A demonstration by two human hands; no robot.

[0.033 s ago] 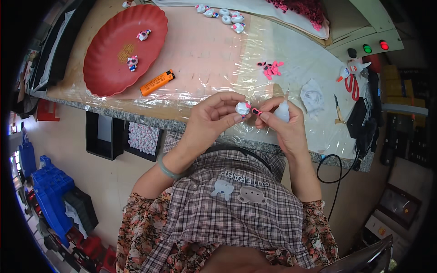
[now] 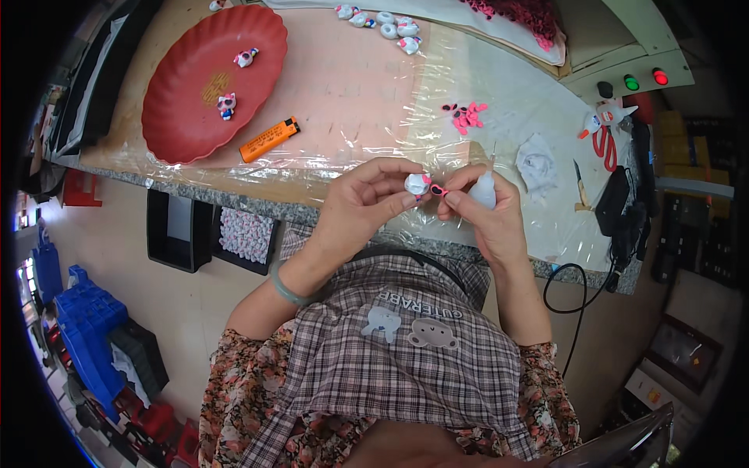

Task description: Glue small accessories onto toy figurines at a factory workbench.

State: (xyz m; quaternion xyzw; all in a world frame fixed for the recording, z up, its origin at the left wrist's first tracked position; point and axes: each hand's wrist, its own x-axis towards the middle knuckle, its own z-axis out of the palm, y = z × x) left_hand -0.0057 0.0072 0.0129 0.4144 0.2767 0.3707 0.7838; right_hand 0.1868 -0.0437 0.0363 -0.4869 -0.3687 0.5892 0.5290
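My left hand (image 2: 357, 201) pinches a small white toy figurine (image 2: 417, 184) with pink and blue parts between thumb and fingers. Close to its right side, my right hand (image 2: 488, 209) grips a tiny pink piece with a dark oval (image 2: 439, 189), which looks like toy sunglasses. Whether piece and figurine touch, I cannot tell. Tucked in the same right hand is a white squeeze bottle (image 2: 484, 192) with a thin needle tip pointing away from me. Beyond the hands lies a little pile of similar pink pieces (image 2: 468, 117).
On the table are a red scalloped plate (image 2: 175, 129) carrying two figurines, an orange lighter (image 2: 269, 140), more white figurines (image 2: 407, 30), a crumpled tissue (image 2: 535, 160), red-handled scissors (image 2: 605, 148) and a knife (image 2: 579, 178). Below the near edge sits a black bin of small parts (image 2: 246, 235).
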